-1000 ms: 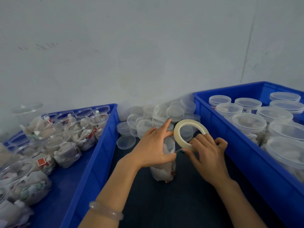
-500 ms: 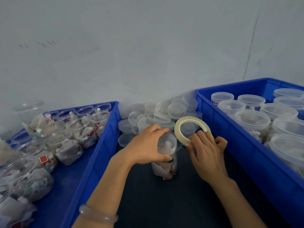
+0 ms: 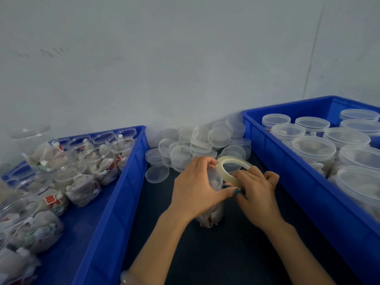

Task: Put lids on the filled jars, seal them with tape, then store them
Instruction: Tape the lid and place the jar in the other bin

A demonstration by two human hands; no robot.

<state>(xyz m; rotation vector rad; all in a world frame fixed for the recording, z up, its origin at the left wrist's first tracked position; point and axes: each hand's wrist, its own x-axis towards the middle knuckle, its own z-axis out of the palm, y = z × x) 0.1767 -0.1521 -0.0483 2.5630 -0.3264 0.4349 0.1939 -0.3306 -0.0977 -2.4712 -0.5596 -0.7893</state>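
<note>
grips the jar (image 3: 216, 178) upright on the dark worktop (image 3: 205, 254) with the left hand (image 3: 197, 188), fingers curled round its top to steady it, and pinches the tape roll (image 3: 224, 169) at its 2 o'clock in the right hand (image 3: 257, 194), fingers clamped on it, likely to tape the lid seam.

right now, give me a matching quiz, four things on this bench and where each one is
1 loose round clear plastic lids
2 pale ring-shaped tape roll
3 open filled clear plastic jars
4 lidded clear plastic jars

a in the left blue plastic crate
b gripped by the right hand
c in the right blue plastic crate
d heaped between both crates

Pairs: 1-d, 2-b, 3-a, 4-c
</note>
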